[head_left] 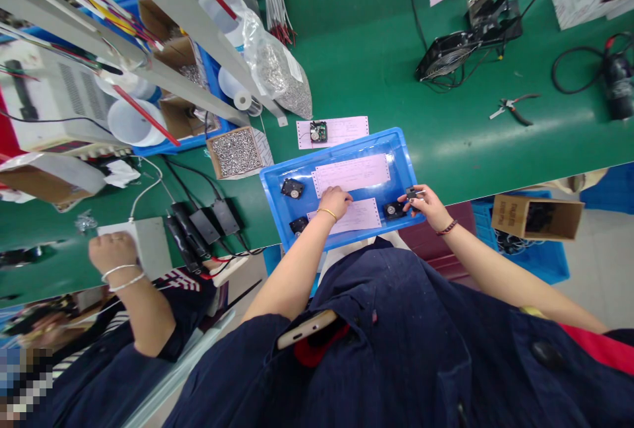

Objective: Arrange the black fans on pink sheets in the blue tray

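A blue tray (407, 157) sits at the table's front edge, in front of me. Inside it are pink printed paper slips (352, 174) and several small black parts with round discs, one of them (292, 188) at the upper left. My left hand (335, 203) rests on the slips, its fingers partly hidden and loosely apart. Over the tray's right rim, my right hand (426, 206) is closed on a small black part (411, 194). Beneath its fingers lies another black part (393, 210) in the tray.
A circuit board (319, 131) lies on a slip behind the tray. Left of it stand a box of small metal pieces (236, 152) and a clear bag (282, 74). Pliers (512, 109) and a fan (448, 55) are rightward. A co-worker's hand (113, 253) is at far left.
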`<action>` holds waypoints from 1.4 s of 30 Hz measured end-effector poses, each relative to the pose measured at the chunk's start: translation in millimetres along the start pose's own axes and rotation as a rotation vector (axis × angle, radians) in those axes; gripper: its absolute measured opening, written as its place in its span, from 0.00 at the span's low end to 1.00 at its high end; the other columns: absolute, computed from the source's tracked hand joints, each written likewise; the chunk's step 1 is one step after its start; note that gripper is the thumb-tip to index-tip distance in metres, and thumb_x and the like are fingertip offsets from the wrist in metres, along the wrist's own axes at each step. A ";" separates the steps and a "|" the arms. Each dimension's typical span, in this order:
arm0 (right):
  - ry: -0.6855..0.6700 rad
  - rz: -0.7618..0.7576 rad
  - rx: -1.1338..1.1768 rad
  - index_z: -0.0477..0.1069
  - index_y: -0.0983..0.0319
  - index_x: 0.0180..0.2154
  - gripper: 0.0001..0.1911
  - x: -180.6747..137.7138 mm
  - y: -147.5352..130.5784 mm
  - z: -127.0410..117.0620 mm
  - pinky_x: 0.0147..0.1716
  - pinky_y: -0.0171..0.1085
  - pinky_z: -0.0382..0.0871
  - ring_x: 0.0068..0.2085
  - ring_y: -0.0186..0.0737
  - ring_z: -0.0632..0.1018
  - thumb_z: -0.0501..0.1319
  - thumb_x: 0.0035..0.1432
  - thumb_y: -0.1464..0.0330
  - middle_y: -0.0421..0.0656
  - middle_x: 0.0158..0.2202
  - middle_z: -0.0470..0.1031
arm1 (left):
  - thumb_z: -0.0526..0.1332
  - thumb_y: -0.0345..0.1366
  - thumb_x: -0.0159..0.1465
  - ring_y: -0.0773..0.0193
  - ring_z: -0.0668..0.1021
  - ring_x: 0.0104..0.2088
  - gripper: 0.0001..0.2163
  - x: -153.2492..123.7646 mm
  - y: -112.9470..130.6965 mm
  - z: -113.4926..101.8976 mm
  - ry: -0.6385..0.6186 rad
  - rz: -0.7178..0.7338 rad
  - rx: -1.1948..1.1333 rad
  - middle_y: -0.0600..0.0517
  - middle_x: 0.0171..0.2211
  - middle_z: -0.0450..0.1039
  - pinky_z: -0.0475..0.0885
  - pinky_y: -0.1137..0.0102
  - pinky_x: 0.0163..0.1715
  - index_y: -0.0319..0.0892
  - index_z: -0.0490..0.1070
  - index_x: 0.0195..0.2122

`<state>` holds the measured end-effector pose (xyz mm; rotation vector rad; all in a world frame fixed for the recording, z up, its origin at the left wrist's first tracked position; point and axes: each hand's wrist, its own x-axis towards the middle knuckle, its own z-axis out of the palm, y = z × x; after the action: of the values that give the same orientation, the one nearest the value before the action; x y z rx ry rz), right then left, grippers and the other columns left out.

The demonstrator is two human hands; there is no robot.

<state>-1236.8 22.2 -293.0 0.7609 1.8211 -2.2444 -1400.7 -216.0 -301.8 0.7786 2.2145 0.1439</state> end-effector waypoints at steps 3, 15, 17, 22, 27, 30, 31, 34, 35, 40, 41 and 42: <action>0.003 0.003 0.002 0.59 0.58 0.43 0.29 -0.2 -0.3 0.3 0.21 0.33 0.69 0.31 0.41 0.78 0.70 0.50 0.51 0.49 0.39 0.78 | 0.57 0.35 0.66 0.52 0.72 0.51 0.13 -0.4 0.0 0.0 0.001 0.000 -0.002 0.46 0.46 0.74 0.66 0.62 0.53 0.50 0.80 0.46; -0.002 0.004 -0.017 0.60 0.59 0.43 0.29 0.2 -2.2 0.7 0.21 0.33 0.69 0.31 0.41 0.78 0.70 0.50 0.50 0.49 0.39 0.78 | 0.56 0.35 0.67 0.53 0.73 0.50 0.14 1.0 -1.5 3.8 0.007 0.001 0.001 0.46 0.46 0.75 0.67 0.62 0.54 0.50 0.80 0.46; -0.001 0.006 -0.020 0.60 0.59 0.43 0.29 0.3 -2.2 0.5 0.21 0.33 0.70 0.31 0.41 0.78 0.70 0.50 0.50 0.49 0.39 0.78 | 0.55 0.35 0.67 0.53 0.73 0.51 0.14 1.0 -1.3 3.8 0.011 -0.004 0.000 0.47 0.46 0.75 0.67 0.62 0.54 0.50 0.80 0.46; -0.011 0.010 -0.034 0.60 0.58 0.43 0.28 0.3 -2.3 -0.2 0.21 0.34 0.70 0.31 0.42 0.78 0.69 0.51 0.50 0.49 0.40 0.78 | 0.56 0.35 0.67 0.54 0.73 0.50 0.13 -0.2 -0.4 1.6 0.011 -0.010 -0.002 0.47 0.46 0.76 0.67 0.62 0.54 0.50 0.80 0.45; -0.019 0.012 -0.039 0.59 0.58 0.43 0.27 0.3 -2.1 -0.7 0.21 0.34 0.70 0.32 0.42 0.79 0.68 0.52 0.51 0.49 0.40 0.78 | 0.56 0.35 0.66 0.54 0.74 0.50 0.13 -1.3 -0.8 1.8 0.019 -0.012 -0.017 0.48 0.45 0.76 0.68 0.63 0.53 0.50 0.80 0.45; -0.014 0.015 -0.031 0.59 0.58 0.43 0.28 0.6 -1.2 -0.9 0.21 0.34 0.71 0.31 0.42 0.79 0.69 0.52 0.51 0.49 0.40 0.78 | 0.57 0.34 0.66 0.54 0.74 0.50 0.12 -2.6 -1.4 1.9 0.026 -0.016 -0.032 0.47 0.45 0.76 0.68 0.61 0.54 0.48 0.79 0.46; -0.014 0.015 -0.029 0.58 0.58 0.43 0.28 0.6 -1.0 -0.9 0.21 0.34 0.71 0.31 0.42 0.79 0.69 0.52 0.51 0.49 0.40 0.78 | 0.57 0.34 0.66 0.54 0.74 0.49 0.12 -4.2 -0.9 0.6 0.030 -0.018 -0.043 0.47 0.45 0.76 0.68 0.61 0.54 0.46 0.79 0.46; -0.016 0.012 -0.023 0.58 0.58 0.43 0.28 0.5 -0.9 -0.9 0.22 0.35 0.71 0.32 0.42 0.79 0.69 0.52 0.51 0.49 0.40 0.78 | 0.58 0.32 0.65 0.56 0.75 0.48 0.10 -19.1 6.2 -12.8 0.113 0.017 -0.249 0.46 0.44 0.77 0.68 0.61 0.54 0.42 0.76 0.45; -0.018 0.012 -0.021 0.58 0.58 0.43 0.28 0.4 -1.1 -0.9 0.22 0.35 0.71 0.32 0.43 0.79 0.69 0.52 0.51 0.49 0.40 0.78 | 0.58 0.31 0.65 0.57 0.76 0.47 0.09 -29.4 11.1 -21.8 0.172 0.056 -0.390 0.46 0.43 0.77 0.69 0.61 0.53 0.41 0.76 0.44; -0.029 0.014 -0.021 0.60 0.59 0.43 0.28 0.6 -3.0 -1.1 0.22 0.34 0.71 0.32 0.42 0.79 0.69 0.52 0.50 0.50 0.40 0.78 | 0.60 0.36 0.63 0.57 0.77 0.44 0.05 -130.4 46.7 -95.8 0.431 0.426 -1.156 0.50 0.39 0.74 0.73 0.58 0.49 0.48 0.74 0.38; -0.027 0.017 -0.020 0.60 0.59 0.43 0.28 0.7 -3.4 -1.2 0.22 0.34 0.70 0.32 0.42 0.78 0.69 0.52 0.50 0.50 0.40 0.78 | 0.59 0.37 0.62 0.57 0.78 0.44 0.06 -157.0 51.8 -111.6 0.423 0.469 -1.237 0.52 0.39 0.75 0.74 0.56 0.49 0.52 0.74 0.38; -0.025 0.022 -0.018 0.61 0.59 0.43 0.28 0.9 -3.7 -1.2 0.21 0.34 0.70 0.32 0.41 0.78 0.69 0.51 0.50 0.50 0.40 0.78 | 0.58 0.39 0.61 0.56 0.78 0.42 0.08 -182.9 54.9 -125.5 0.430 0.473 -1.303 0.54 0.38 0.75 0.76 0.55 0.46 0.59 0.75 0.39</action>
<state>-1238.8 24.4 -290.3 0.7429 1.8110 -2.2110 -1367.6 -259.7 -79.9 0.4713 1.6728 1.8799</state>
